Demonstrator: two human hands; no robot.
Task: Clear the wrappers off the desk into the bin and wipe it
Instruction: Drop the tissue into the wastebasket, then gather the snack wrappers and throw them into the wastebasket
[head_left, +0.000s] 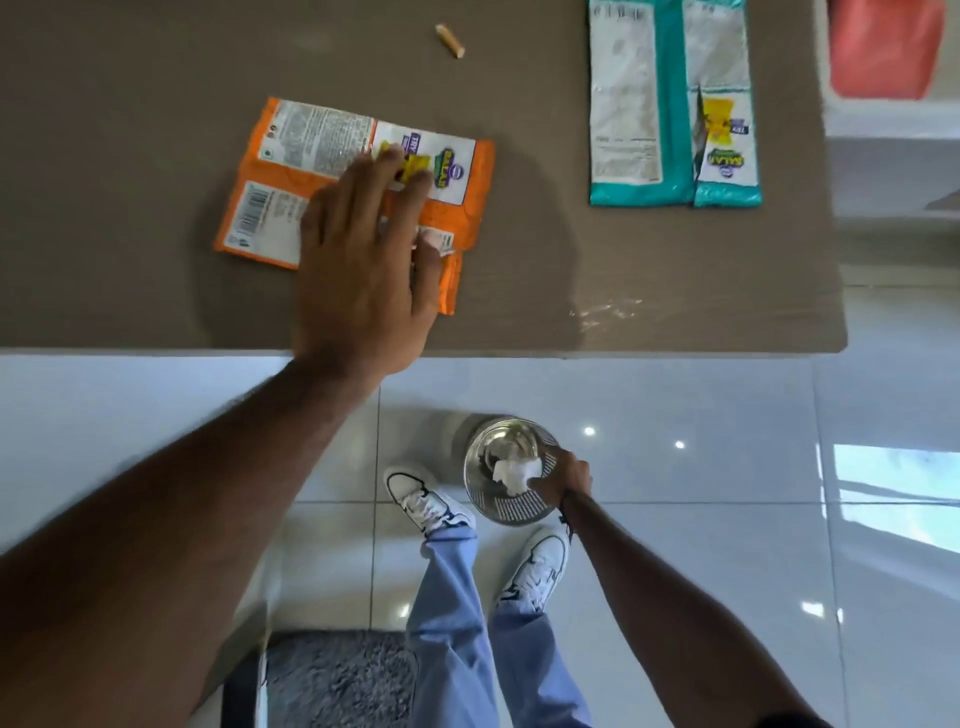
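An orange wrapper (291, 171) lies flat on the brown desk (130, 156). My left hand (363, 260) rests on top of it with fingers spread. A teal and white wrapper (644, 104) lies at the desk's right end. A small tan scrap (450, 40) sits near the far edge. On the floor below stands a round metal mesh bin (511, 506). My right hand (563, 475) is at the bin's rim, fingers closed on a crumpled white wrapper (511, 474) over the opening.
The desk's front edge runs across the middle of the view, with glossy white floor tiles (701, 519) below. My feet in white sneakers (423, 501) stand beside the bin. A grey rug (337, 680) lies at the bottom. A red object (883, 47) sits past the desk's right end.
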